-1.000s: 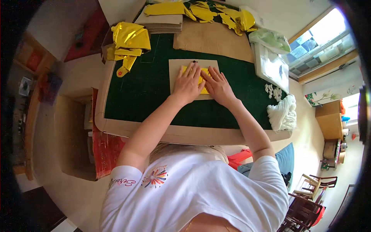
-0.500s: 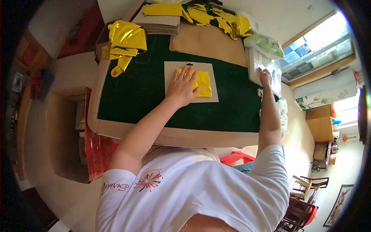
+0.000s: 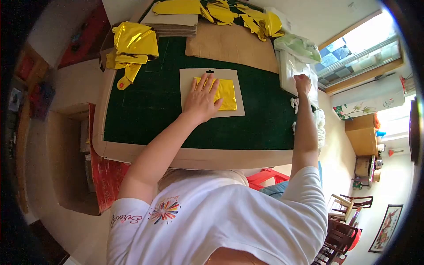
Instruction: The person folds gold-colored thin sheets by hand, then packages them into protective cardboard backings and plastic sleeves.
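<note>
The right hand (image 3: 302, 83) has gone over to the clear plastic (image 3: 288, 66) (fingers curled, can't tell if gripping), leaving just the left hand (image 3: 201, 105), fingers slightly spread, on the gold foil (image 3: 227, 95) atop the card (image 3: 225, 74).

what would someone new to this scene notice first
The eye would probably go first to the shiny gold foil square on a pale card in the middle of the dark green mat, with the left hand spread over its left part. Next come the crumpled gold foil pieces at the mat's far left corner, and the right hand over the clear plastic sleeves on the right.
</note>
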`<state>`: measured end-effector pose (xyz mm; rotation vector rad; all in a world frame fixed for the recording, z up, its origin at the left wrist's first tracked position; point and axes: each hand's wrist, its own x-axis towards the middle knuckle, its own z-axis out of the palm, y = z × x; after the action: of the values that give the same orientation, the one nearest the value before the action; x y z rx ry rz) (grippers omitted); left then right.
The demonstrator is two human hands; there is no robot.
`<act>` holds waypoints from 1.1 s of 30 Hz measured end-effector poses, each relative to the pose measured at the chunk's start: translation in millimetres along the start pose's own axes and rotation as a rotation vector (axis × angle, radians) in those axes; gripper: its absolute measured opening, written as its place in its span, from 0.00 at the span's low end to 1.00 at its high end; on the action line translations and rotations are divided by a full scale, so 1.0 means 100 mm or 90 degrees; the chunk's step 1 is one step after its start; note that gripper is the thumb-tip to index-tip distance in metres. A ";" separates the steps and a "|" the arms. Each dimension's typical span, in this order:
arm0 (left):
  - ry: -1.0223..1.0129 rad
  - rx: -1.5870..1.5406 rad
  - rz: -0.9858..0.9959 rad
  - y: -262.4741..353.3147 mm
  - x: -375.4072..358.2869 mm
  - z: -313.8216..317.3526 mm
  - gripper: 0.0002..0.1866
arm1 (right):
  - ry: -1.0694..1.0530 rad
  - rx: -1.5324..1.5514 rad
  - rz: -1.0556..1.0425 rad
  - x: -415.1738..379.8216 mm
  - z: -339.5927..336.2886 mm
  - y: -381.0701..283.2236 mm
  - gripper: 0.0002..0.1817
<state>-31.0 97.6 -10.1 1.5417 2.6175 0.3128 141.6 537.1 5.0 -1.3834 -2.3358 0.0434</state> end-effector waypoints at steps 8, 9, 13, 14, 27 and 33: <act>0.014 0.008 -0.006 0.00 0.00 0.01 0.35 | 0.300 0.264 -0.023 -0.27 -0.54 -0.33 0.14; 0.022 0.009 -0.005 0.00 0.00 0.03 0.35 | 0.335 0.294 -0.083 -0.47 -0.70 -0.62 0.11; 0.021 0.020 -0.002 0.00 0.00 0.03 0.35 | 0.300 0.286 -0.160 -0.70 -0.63 -1.03 0.08; 0.020 0.023 0.004 0.00 0.00 0.02 0.35 | 0.340 0.243 -0.155 -0.63 -0.64 -0.99 0.08; 0.017 0.038 0.003 -0.01 0.00 0.02 0.34 | 0.555 0.084 -0.173 -0.17 -1.69 0.27 0.10; 0.027 0.017 0.003 0.00 0.00 0.01 0.34 | 0.011 -0.004 -0.094 -0.48 -0.45 0.32 0.15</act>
<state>-31.2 97.7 -11.6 1.5673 2.6615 0.3153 204.8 504.4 22.5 -1.2049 -2.4187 -0.0195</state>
